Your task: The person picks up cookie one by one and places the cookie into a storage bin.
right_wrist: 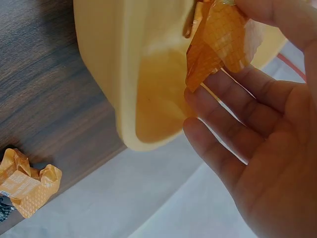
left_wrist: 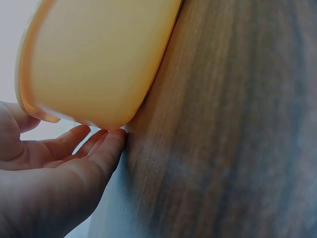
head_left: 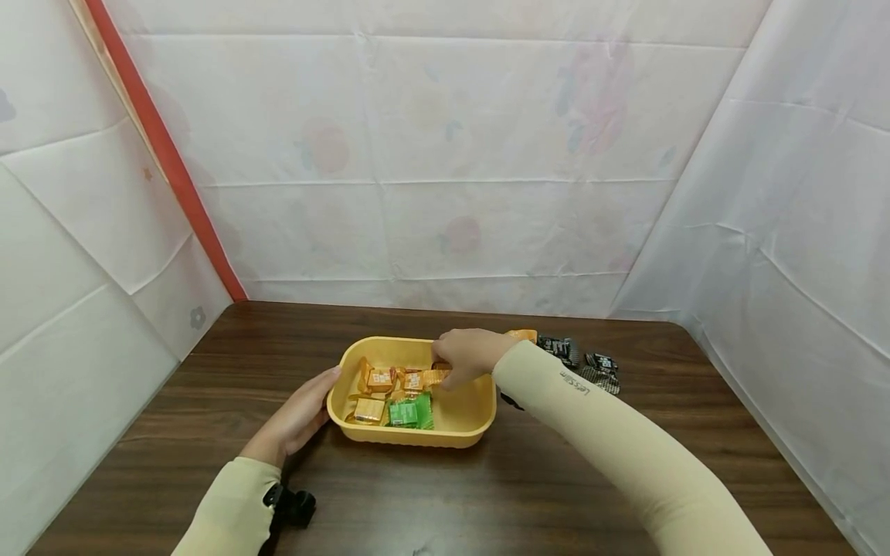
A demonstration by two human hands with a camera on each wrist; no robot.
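Observation:
A yellow plastic basket [head_left: 462,442] stands on the dark wooden table. Inside it, toward the left, lie several orange-wrapped candies [head_left: 379,380] and one green-wrapped candy [head_left: 403,415]. My left hand [head_left: 300,413] touches the basket's left end from outside; the left wrist view shows its fingertips [left_wrist: 116,135] against the outer wall, fingers only slightly bent. My right hand [head_left: 471,357] reaches over the far rim into the basket. In the right wrist view its thumb and index finger pinch an orange-wrapped candy [right_wrist: 218,42], while the other fingers stay spread. Both fingertips of that pinch are partly hidden.
Right of the basket, partly behind the right forearm, lie black-wrapped candies [head_left: 601,371] and an orange-wrapped candy [head_left: 523,335]. A white patterned sheet [head_left: 417,154] rises behind the table [head_left: 445,502], with more sheeting at both sides. A red strip [head_left: 167,147] runs down the left corner.

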